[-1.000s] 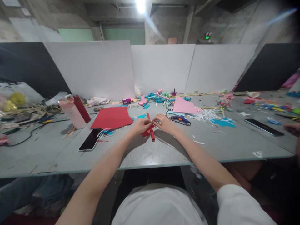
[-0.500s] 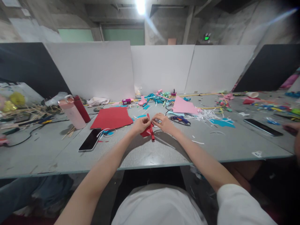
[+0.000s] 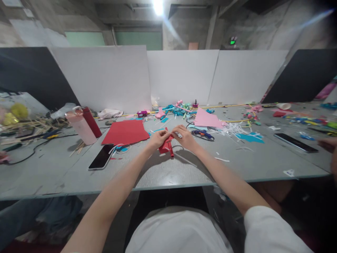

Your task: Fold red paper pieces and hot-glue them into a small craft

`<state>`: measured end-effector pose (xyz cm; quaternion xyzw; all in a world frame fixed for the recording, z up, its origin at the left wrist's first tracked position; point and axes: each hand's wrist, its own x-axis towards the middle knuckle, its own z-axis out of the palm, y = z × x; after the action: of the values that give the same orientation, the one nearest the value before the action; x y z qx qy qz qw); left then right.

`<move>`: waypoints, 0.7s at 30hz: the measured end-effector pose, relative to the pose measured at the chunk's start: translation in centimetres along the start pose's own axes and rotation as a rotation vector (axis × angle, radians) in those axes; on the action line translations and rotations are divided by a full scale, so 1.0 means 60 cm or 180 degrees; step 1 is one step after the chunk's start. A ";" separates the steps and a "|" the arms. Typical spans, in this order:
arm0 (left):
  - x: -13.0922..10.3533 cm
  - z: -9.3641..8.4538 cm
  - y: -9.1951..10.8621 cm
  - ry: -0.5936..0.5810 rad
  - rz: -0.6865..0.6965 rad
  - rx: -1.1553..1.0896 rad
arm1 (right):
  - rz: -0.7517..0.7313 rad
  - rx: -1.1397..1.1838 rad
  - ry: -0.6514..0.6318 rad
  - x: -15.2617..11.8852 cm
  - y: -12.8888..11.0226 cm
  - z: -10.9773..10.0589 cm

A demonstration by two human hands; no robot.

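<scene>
Red paper pieces, one of them rolled into a narrow tube, lie at the middle of the grey table, under and between my hands. My left hand pinches the upper part of the red paper from the left. From the right, my right hand has its fingertips closed on the same paper, close to the left fingertips. A large red sheet lies to the left of my hands. The blue glue gun rests just right of my right hand.
A black phone, a pink bottle and a red bottle are on the left. Pink paper, white strips and another phone are on the right. Another person's hand shows at the right edge.
Both hands have shifted very slightly, and a small red flap now shows raised between my fingertips. Another person's hand at the left edge has moved a little.
</scene>
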<state>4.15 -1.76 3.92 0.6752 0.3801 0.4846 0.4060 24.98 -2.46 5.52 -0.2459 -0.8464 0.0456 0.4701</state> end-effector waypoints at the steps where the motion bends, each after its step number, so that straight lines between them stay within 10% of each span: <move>1: 0.000 0.001 0.001 -0.0006 -0.0005 -0.0049 | 0.0007 -0.0002 0.0040 -0.001 -0.001 0.001; 10: 0.001 -0.011 -0.011 0.0406 -0.0390 -0.0283 | 0.0550 0.0008 0.0952 0.004 -0.009 -0.009; 21: 0.011 -0.018 -0.032 0.0854 -0.0645 -0.0085 | 0.1046 0.0533 0.0647 0.000 0.023 -0.005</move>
<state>3.05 -0.21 2.61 0.5571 0.4905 0.5319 0.4075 25.75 -1.28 5.28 -0.3440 -0.7364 0.1667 0.5582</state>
